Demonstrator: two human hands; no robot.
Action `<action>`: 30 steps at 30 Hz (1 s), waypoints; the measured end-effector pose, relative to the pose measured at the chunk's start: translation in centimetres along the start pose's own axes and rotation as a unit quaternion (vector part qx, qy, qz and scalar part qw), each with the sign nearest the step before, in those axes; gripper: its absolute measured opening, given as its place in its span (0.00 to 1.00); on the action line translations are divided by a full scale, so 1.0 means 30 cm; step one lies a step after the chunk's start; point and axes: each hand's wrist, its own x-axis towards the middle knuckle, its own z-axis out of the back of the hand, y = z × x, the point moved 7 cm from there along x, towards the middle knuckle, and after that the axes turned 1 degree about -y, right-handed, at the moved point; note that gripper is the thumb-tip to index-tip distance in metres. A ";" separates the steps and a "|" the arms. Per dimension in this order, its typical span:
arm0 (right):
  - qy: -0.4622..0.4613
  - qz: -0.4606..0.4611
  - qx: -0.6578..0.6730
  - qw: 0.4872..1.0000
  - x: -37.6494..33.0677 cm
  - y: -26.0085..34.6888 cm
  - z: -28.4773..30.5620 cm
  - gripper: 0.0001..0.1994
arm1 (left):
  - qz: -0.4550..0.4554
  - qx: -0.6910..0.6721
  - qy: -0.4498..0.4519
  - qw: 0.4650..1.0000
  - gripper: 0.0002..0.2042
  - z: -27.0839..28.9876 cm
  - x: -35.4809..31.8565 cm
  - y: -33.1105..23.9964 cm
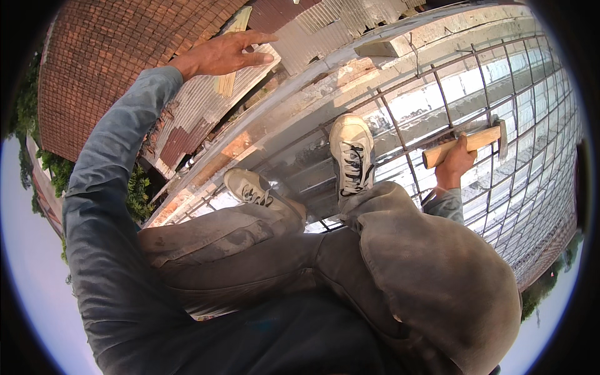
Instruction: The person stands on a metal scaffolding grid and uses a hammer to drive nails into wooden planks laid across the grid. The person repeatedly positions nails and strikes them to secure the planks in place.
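The person's right hand point(456, 166) is closed around the wooden handle of a hammer point(481, 139), fingers wrapped firmly over its middle, with a stub of handle sticking out on the left of the grip and the steel head point(503, 140) just beyond it on the right. Under and around that grip spreads a rebar mesh point(407, 152) over shiny metal sheeting; I can't tell whether the hammer touches the bars. Left of the grip, near it, the right sneaker point(351, 150) is planted, with the left sneaker point(247, 187) farther off past it. Well apart, up and to the left, the left hand point(225, 54) holds nothing, its fingers stretched and spread from the thumb, against a backdrop of corrugated roofing point(312, 39) and a tiled roof point(119, 75).
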 end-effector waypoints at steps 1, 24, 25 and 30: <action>0.002 -0.029 -0.029 0.999 -0.057 0.032 -0.024 0.28 | 0.030 0.045 0.024 0.998 0.39 0.021 -0.105 0.052; -0.069 -0.017 -0.212 0.975 -0.011 0.031 0.001 0.26 | 0.369 -0.363 0.101 0.850 0.62 -0.714 -0.631 0.327; -0.067 -0.023 -0.207 0.976 -0.012 0.034 -0.003 0.25 | 0.344 -0.395 0.136 0.841 0.61 -0.732 -0.629 0.351; -0.078 0.003 -0.210 0.975 -0.088 0.095 -0.031 0.23 | 0.327 -0.340 0.154 0.868 0.57 -0.819 -0.640 0.333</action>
